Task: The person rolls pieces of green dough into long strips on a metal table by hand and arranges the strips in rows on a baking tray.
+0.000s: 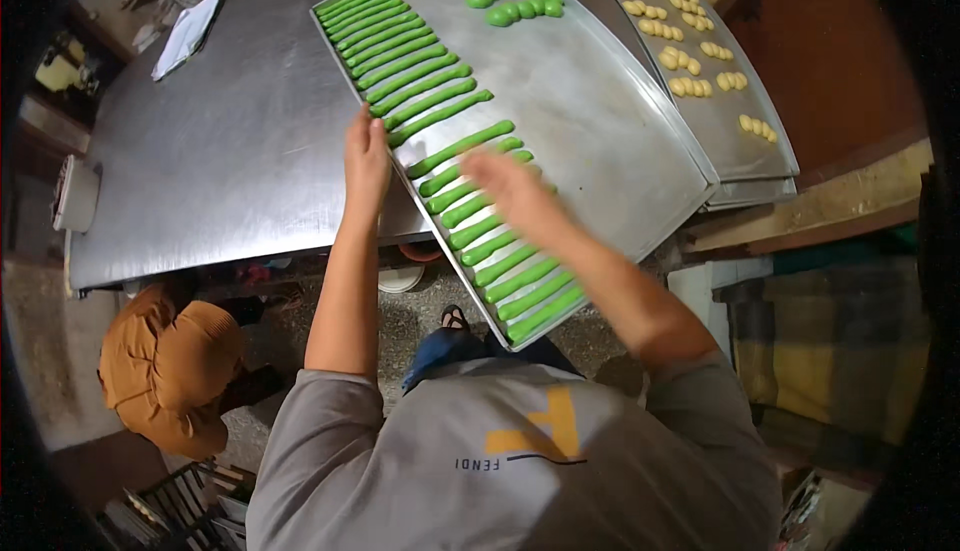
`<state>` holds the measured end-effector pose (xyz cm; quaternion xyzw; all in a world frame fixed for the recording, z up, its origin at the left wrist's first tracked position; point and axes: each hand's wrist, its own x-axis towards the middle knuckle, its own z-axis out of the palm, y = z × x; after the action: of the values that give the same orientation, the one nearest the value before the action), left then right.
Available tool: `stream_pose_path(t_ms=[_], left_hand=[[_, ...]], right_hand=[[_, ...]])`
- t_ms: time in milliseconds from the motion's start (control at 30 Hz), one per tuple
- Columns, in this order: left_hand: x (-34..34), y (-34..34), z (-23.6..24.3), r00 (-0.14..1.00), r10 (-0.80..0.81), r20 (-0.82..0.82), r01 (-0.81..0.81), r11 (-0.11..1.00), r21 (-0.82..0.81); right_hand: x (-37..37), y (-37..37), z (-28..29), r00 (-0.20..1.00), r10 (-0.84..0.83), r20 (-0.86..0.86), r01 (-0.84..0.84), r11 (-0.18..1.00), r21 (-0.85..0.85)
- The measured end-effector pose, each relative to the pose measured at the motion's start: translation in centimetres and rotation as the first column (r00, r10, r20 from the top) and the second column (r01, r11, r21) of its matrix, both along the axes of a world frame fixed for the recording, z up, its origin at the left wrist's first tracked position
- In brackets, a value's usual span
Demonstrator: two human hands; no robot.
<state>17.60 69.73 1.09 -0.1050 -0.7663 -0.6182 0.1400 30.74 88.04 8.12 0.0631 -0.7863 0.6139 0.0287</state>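
While the left hand (368, 163) sits at the left rim of the big metal tray (625, 136), the right hand (510, 191) is over the row of green strips (440, 118), blurred. Left: fingers up along the rim, can't tell if it grips. Right: can't tell if it pinches a strip.

Strips run down the tray's left side, small gap mid-row. Two green beaded pieces (525, 9) lie near the far end. Tray sits askew on the steel table (220, 161), near corner overhanging the front edge.

Obstructions: right hand and forearm hide several strip ends. Second tray (748, 164) tight on the right, carrying pale yellow beaded pieces (690, 87).

Around: white sheet (188, 33) far left on the table, white container (76, 194) at its left end, bunched brown garment (170, 371) and dark rack (190, 501) lower left, white bucket (400, 279) underneath.

Markings: grey shirt (420, 471) has a yellow angular graphic, a dark line, small dark lettering, upside down from here.
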Motion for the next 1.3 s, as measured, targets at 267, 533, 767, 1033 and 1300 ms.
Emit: stream_pose_path(t_ms=[267, 533, 767, 1033, 1300], left_hand=[[3.4, 1.6, 0.4, 0.999, -0.004, 0.033, 0.008, 0.994, -0.106], [7.1, 0.3, 4.5, 0.990, 0.010, -0.141, -0.105, 0.721, -0.685], [6.1, 2.5, 4.3, 0.964, -0.090, -0.252, -0.189, 0.436, -0.880], [5.4, 2.5, 5.6, 0.949, -0.006, -0.316, -0.270, 0.501, -0.822], [4.6, 2.5, 4.2, 0.922, 0.018, -0.388, -0.334, 0.546, -0.769]], right_hand=[[-15.7, 7.9, -6.7, 0.985, -0.170, 0.036, 0.174, 0.954, -0.245], [-12.4, 8.8, -1.7, 0.993, 0.085, -0.085, -0.059, 0.962, 0.266], [-11.0, 9.4, -1.9, 0.847, 0.503, -0.173, -0.257, 0.672, 0.694], [-12.3, 9.1, -1.0, 0.858, 0.465, -0.221, -0.222, 0.722, 0.655], [-13.2, 9.3, -2.4, 0.854, 0.415, -0.315, -0.103, 0.727, 0.679]])
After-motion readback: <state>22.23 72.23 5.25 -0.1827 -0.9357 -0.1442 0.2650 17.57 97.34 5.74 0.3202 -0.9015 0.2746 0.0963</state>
